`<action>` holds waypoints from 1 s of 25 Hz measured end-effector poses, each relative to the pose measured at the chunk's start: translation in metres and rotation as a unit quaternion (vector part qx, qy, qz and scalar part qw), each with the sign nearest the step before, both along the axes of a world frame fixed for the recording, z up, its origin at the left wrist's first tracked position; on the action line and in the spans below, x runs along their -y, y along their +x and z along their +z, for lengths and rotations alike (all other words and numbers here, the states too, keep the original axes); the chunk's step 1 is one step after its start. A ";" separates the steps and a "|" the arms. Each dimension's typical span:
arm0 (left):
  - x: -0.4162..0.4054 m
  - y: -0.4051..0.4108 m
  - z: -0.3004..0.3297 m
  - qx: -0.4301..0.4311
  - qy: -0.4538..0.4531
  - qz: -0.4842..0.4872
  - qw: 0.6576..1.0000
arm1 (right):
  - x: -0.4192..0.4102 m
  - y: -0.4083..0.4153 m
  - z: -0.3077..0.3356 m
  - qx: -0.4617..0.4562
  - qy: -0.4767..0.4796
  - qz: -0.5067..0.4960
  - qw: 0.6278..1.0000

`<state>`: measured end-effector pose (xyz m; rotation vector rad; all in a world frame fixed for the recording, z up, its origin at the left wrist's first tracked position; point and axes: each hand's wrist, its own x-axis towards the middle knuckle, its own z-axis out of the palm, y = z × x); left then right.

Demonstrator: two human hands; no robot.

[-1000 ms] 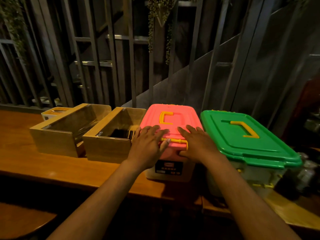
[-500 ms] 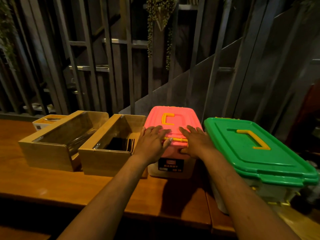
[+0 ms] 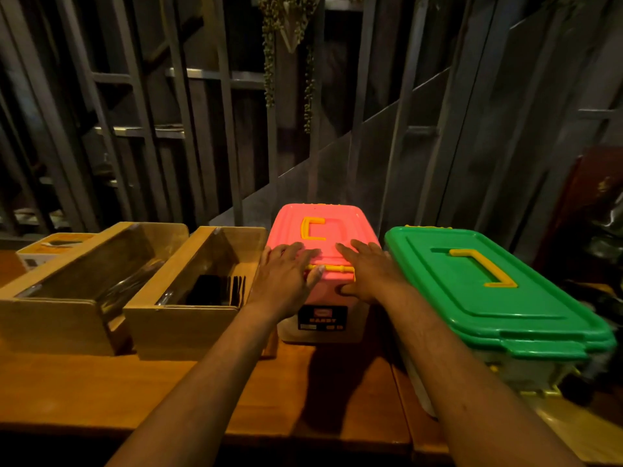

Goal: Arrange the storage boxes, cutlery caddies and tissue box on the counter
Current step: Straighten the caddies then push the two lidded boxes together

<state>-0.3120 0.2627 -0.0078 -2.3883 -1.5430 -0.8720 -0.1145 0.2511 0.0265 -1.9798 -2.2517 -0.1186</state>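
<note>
A storage box with a pink lid (image 3: pixel 344 224) and yellow handle stands in the middle of the wooden counter (image 3: pixel 101 389). My left hand (image 3: pixel 286 274) and my right hand (image 3: pixel 371 271) lie on the near end of its lid, fingers on top and thumbs at the front edge by the yellow latch. Right of it is a larger green-lidded storage box (image 3: pixel 488 308), which overhangs the counter's end. To the left stand two wooden cutlery caddies, one (image 3: pixel 182 328) beside the pink box holding dark cutlery, the other (image 3: pixel 50 321) further left. A small tissue box (image 3: pixel 50 247) sits behind them.
A dark metal lattice and a glass panel rise right behind the counter's back edge. Hanging plant strands (image 3: pixel 269 62) dangle above the pink box. Dark clutter fills the far right beyond the green box.
The pink box has slid away from me; its front now sits slightly behind the caddies' fronts. Both hands stayed on its lid and went with it.
</note>
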 end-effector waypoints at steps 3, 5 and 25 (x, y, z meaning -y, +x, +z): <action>0.000 0.000 -0.001 0.000 0.002 -0.003 1.000 | 0.000 -0.001 -0.003 -0.001 -0.003 -0.003 1.000; 0.002 -0.001 -0.003 -0.003 -0.003 -0.004 1.000 | 0.001 0.000 -0.003 0.000 -0.004 -0.005 1.000; 0.168 0.125 0.029 0.083 0.056 -0.085 0.991 | 0.162 0.139 0.025 -0.133 0.157 0.009 0.979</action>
